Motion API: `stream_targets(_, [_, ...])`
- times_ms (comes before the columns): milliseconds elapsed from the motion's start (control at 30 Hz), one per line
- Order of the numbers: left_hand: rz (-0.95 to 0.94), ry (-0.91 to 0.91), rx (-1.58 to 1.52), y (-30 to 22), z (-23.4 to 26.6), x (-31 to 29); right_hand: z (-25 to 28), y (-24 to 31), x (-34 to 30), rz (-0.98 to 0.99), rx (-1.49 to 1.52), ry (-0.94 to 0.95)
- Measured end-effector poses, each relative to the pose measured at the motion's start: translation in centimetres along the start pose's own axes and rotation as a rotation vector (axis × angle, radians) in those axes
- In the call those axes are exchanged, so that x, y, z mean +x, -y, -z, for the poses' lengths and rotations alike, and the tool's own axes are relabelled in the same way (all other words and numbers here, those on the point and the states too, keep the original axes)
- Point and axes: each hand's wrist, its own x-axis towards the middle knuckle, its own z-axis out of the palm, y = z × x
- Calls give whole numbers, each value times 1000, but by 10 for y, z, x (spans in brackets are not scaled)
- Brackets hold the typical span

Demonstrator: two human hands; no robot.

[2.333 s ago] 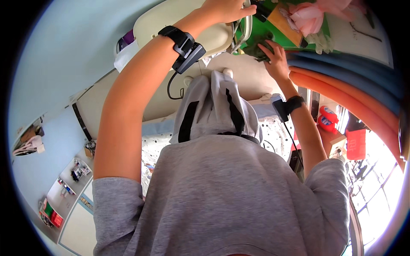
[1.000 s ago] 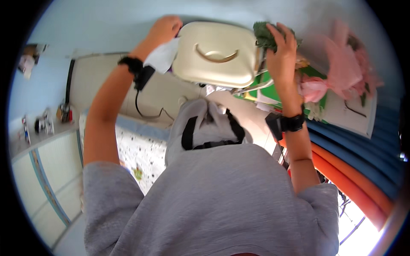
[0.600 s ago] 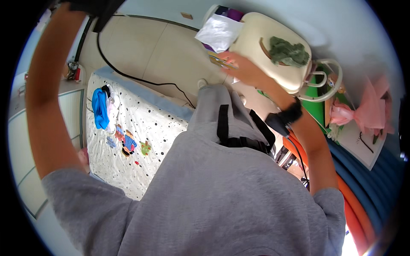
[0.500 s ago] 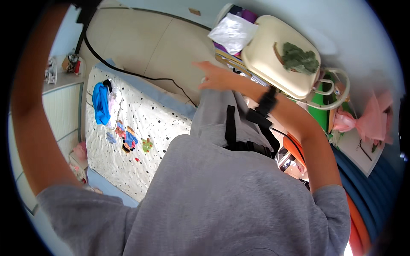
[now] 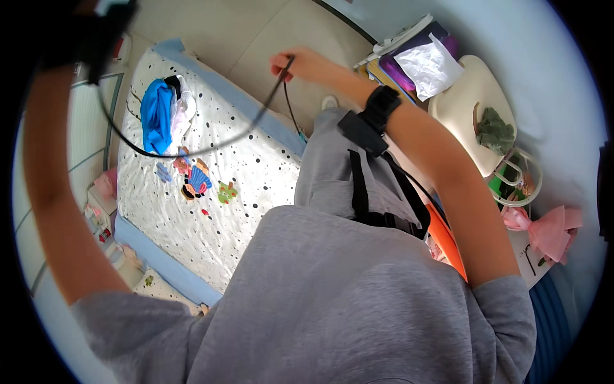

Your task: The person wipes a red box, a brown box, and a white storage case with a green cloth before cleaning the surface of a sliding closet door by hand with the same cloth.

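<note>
My right hand [image 5: 302, 65] is closed around a black cable [image 5: 224, 142], out over the floor beyond the bed. From the dark upper left, near my left wrist, the cable sags in a curve across the bed and rises to my right fingers. A shorter length of it hangs from there toward my knee. My left arm [image 5: 48, 173] is raised along the left side, with a black band and device [image 5: 96, 48] at its wrist. The left hand itself is lost beyond the dark rim. Another black device [image 5: 363, 132] is strapped to my right wrist.
Left of my legs lies a bed with a white dotted sheet [image 5: 249, 182], holding a blue cloth bundle [image 5: 155, 117]. At right stand a cream chair [image 5: 470, 89] with green cloth [image 5: 495, 130], a white bag [image 5: 428, 66] and a pink wrapped bouquet [image 5: 555, 232]. Pale tiles [image 5: 211, 29] cover the floor.
My right hand has gone from empty with fingers spread to closed on the cable. The cable has lifted off the floor and bed edge. My view has shifted, and the left arm has lowered slightly.
</note>
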Motion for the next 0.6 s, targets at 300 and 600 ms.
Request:
stream_targets(300, [463, 726, -854, -89, -239, -122, 37, 65, -13, 7, 4, -58])
stream_targets(600, [583, 1124, -1044, -111, -259, -249, 62, 1, -85, -130, -253, 82])
